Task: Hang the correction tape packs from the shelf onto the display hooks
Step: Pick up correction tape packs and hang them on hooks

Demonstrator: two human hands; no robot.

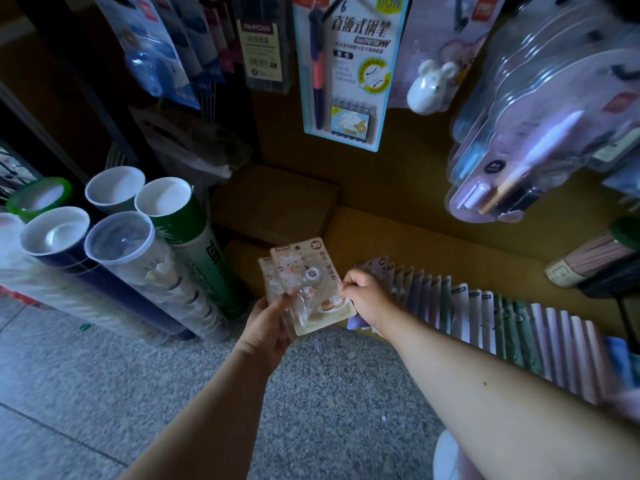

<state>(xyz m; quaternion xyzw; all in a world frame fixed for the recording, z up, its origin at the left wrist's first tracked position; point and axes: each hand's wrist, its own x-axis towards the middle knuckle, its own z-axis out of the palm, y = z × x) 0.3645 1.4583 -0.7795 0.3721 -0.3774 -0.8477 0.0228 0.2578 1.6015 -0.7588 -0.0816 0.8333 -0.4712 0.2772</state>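
Observation:
Beige correction tape packs (306, 271) with a cartoon print are stacked in my left hand (268, 323), which grips them from below with the thumb across the front. My right hand (363, 296) pinches the right edge of the front pack. Behind that hand, a long row of correction tape packs (485, 313) in purple, green and white stands on edge along the low cardboard shelf (415, 237). Overhead, blister packs hang from display hooks: a fountain pen pack (343, 67) and a mouse-shaped item pack (429, 84).
Several tall tubes (117, 237) with open tops lean at the left. Brown cardboard boxes (277, 199) sit behind the packs. Clear blister packs (554, 109) hang at the upper right, close to my head. A speckled stone floor (329, 393) lies below.

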